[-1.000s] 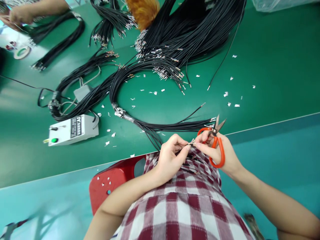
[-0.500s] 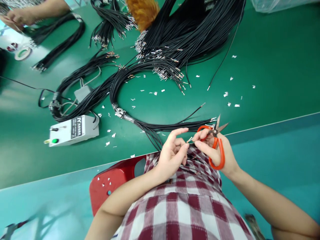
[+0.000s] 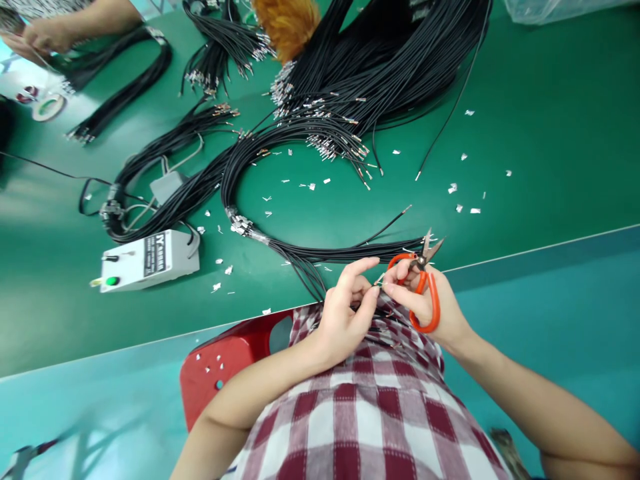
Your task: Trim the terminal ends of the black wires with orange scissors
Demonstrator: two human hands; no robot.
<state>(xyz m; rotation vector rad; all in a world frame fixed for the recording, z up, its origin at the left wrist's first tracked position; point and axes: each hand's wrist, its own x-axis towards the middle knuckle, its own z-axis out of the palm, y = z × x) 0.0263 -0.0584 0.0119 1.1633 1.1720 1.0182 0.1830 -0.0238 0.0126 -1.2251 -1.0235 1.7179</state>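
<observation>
Between thumb and fingers, my left hand [image 3: 350, 310] pinches the end of a black cable, whose thin light wires [image 3: 380, 280] stick out toward the right. My right hand [image 3: 425, 300] has orange-handled scissors [image 3: 432, 307] hooked on its fingers, blades apart and pointing up. Its thumb and fingertip meet at the wire tips. Just beyond the hands, a bundle of black cables [image 3: 345, 255] lies along the table edge, bound with clear tape [image 3: 243, 225]. More cable ends rest on the checkered apron over my lap.
A white control box [image 3: 150, 262] with a green button sits at the left. Large piles of black cables [image 3: 400, 60] lie at the back beside an orange fluffy thing [image 3: 287, 27]. Another person's hands [image 3: 47, 37] work at the upper left. A red stool [image 3: 215, 367] stands below the table [image 3: 565, 133].
My right hand has moved slightly left with the scissors, and its fingertips now meet the wire ends at my left hand. The scissor blades are a little closer together.
</observation>
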